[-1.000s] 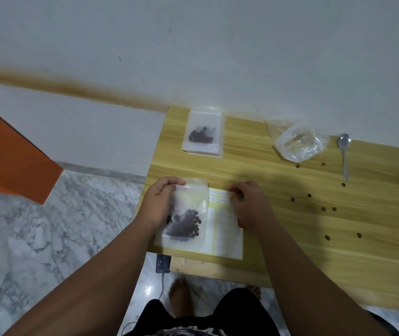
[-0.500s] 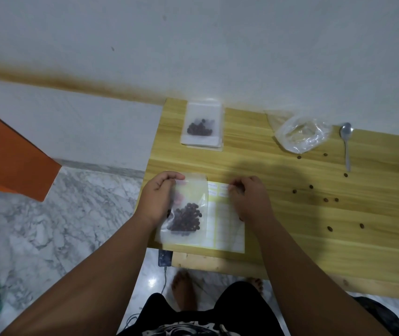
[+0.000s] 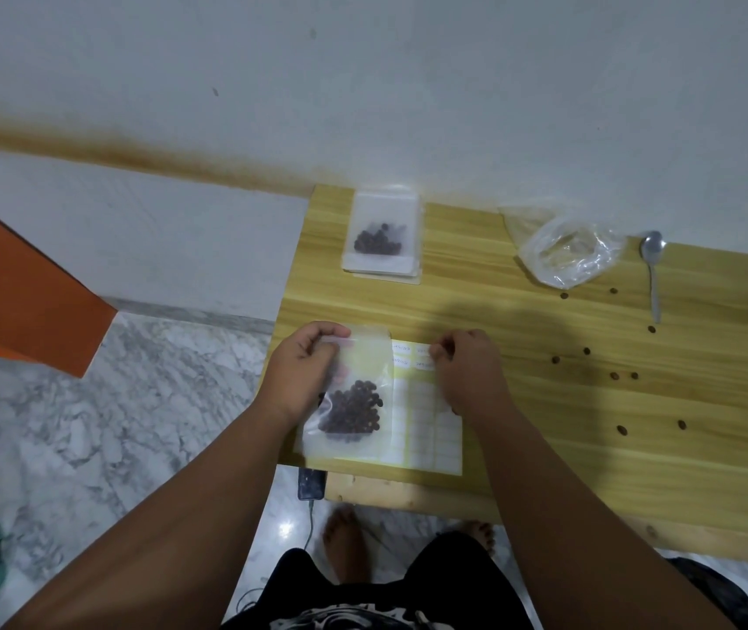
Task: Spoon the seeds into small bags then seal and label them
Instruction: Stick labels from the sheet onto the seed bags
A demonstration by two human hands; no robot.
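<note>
Your left hand (image 3: 303,375) pinches top edge of seed bag (image 3: 354,402), fingers curled over its strip. Bag lies at near left corner of table (image 3: 590,447), overlapping label sheet (image 3: 426,429). Your right hand (image 3: 467,375) rests on sheet's top rows, fingers curled; cannot tell if pinching a label. Second filled bag (image 3: 383,238) at far edge. Spoon (image 3: 651,275) and loose seeds (image 3: 617,377) to right.

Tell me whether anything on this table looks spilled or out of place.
Yes: loose seeds lie scattered on the table, nearer than the crumpled plastic bag and the spoon, right of the right hand. They look spilled, outside any bag.
</note>
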